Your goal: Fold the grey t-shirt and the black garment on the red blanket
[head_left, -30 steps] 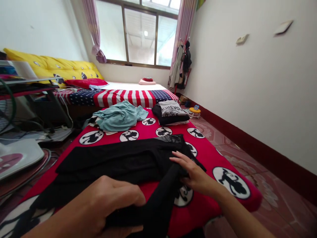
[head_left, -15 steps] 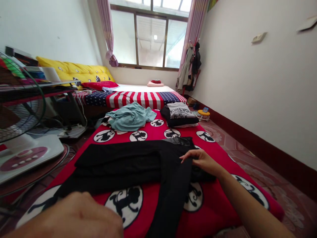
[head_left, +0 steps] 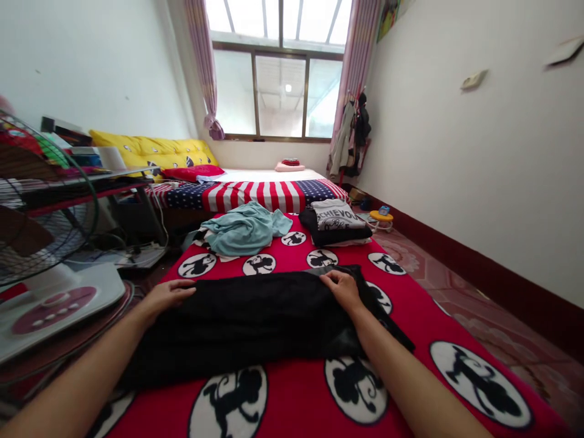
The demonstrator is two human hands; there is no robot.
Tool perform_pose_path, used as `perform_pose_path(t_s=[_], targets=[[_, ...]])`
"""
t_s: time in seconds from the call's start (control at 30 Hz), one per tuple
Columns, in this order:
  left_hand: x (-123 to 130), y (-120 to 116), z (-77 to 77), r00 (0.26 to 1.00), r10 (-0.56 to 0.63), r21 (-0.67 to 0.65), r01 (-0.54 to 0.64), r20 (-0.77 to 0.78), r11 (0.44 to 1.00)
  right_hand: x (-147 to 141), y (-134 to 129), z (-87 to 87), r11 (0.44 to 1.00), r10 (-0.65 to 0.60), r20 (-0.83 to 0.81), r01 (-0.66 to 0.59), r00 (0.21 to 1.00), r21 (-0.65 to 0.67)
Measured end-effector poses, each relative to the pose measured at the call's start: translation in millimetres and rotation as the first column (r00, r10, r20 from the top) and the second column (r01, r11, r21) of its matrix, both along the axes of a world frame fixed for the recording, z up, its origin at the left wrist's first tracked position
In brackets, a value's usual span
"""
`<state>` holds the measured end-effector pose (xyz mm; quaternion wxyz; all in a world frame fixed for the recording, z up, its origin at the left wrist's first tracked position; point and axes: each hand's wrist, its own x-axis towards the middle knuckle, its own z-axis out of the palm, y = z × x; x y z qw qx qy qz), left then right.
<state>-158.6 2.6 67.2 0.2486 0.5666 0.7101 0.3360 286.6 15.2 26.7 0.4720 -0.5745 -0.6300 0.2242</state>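
A black garment (head_left: 255,322) lies across the red blanket (head_left: 296,407) as a long, flat strip, with a darker, shiny patch near its right end. My left hand (head_left: 168,298) is at its upper left edge, the fingers closed on the cloth. Near the upper right part, my right hand (head_left: 341,291) pinches the fabric between thumb and fingers. Past the garment sits a crumpled light-blue piece of clothing (head_left: 246,228). To the right of that is a stack of folded clothes, a grey printed shirt (head_left: 336,214) on top.
A fan (head_left: 50,298) stands close on the left, beside a shelf with several items. A bed with a striped, starred cover (head_left: 255,196) is under the window. On the right are a small yellow stool (head_left: 381,216) and a wall.
The garment's strip that hung toward me now lies over the rest of it. My left hand has moved from the near edge up to the garment's left part. The view has tilted upward slightly.
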Motion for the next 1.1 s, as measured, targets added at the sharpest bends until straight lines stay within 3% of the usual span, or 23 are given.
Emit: perform_pose_path(t_s=[0.07,0.17,0.33,0.57,0.7,0.93,1.03,1.1], targets=[[-6.8,0.8,-21.0,0.992,0.017,-0.046,-0.012,0.125,0.999,0.5,0.1,-11.0,1.000,-0.024,0.000,0.024,1.000,0.017],[-9.8,1.4,-29.0,0.982,0.040,-0.046,-0.032,0.184,0.998,3.1,-2.0,-15.3,0.999,-0.042,-0.030,0.042,0.999,0.028],[-10.1,6.8,-33.8,0.999,0.007,-0.029,-0.006,0.037,1.000,18.9,-17.7,-11.5,0.998,-0.060,-0.098,0.063,0.993,0.020],[-9.0,8.0,-55.2,0.989,-0.035,0.042,0.041,-0.147,0.998,53.9,-45.0,-16.0,1.000,0.010,0.056,-0.011,0.998,0.018],[-2.5,4.4,-53.1,0.983,-0.022,0.011,0.024,-0.180,1.000,61.2,-32.9,-13.7,0.998,-0.009,0.043,0.011,0.999,-0.059],[1.1,-6.6,-46.1,0.956,0.011,0.027,-0.003,-0.294,1.000,55.2,-20.3,-5.1,0.971,-0.211,0.280,0.233,0.937,-0.047],[21.3,-14.6,-28.9,0.900,0.072,0.202,0.018,-0.429,0.979,31.2,-28.7,16.7,0.939,-0.336,0.494,0.323,0.802,0.116],[49.4,-19.6,-14.7,0.879,0.062,0.360,0.128,-0.472,0.924,6.5,-34.9,33.0,0.944,-0.324,0.555,0.224,0.766,0.241]])
